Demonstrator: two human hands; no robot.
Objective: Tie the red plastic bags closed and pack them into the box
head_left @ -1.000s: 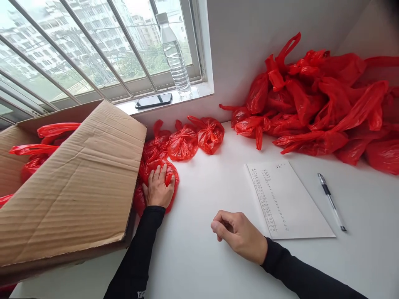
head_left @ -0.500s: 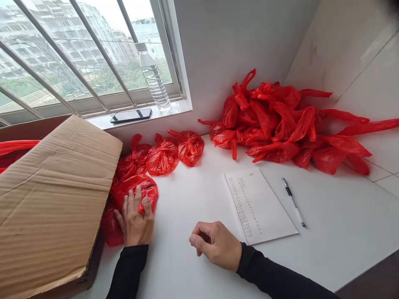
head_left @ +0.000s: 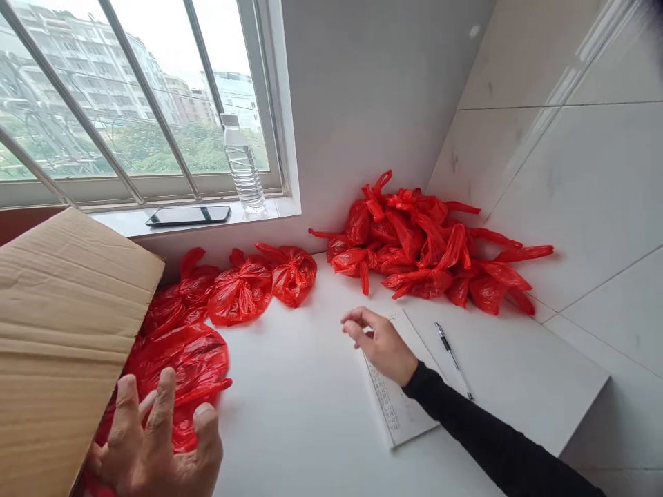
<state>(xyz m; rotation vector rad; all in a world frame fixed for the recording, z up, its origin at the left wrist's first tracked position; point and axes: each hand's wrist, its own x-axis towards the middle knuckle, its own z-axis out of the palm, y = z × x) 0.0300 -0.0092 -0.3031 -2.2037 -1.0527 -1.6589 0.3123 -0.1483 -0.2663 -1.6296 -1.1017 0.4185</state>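
Note:
My left hand is at the lower left with its fingers spread. It is in front of a tied red plastic bag beside the cardboard box and holds nothing that I can see. My right hand hovers over the left edge of a white notepad with handwritten columns. Its fingers are loosely curled in toward the thumb, with nothing visible in them. A black-capped pen lies just right of the notepad.
A cardboard box with a raised flap stands at the left. Red tied bags line the wall, and a larger heap of red bags fills the back corner. A phone and a water bottle are on the windowsill.
My left hand has lifted off the red bag and come back toward me, fingers spreading. My right hand has moved up over the notepad. The view has shifted to the right.

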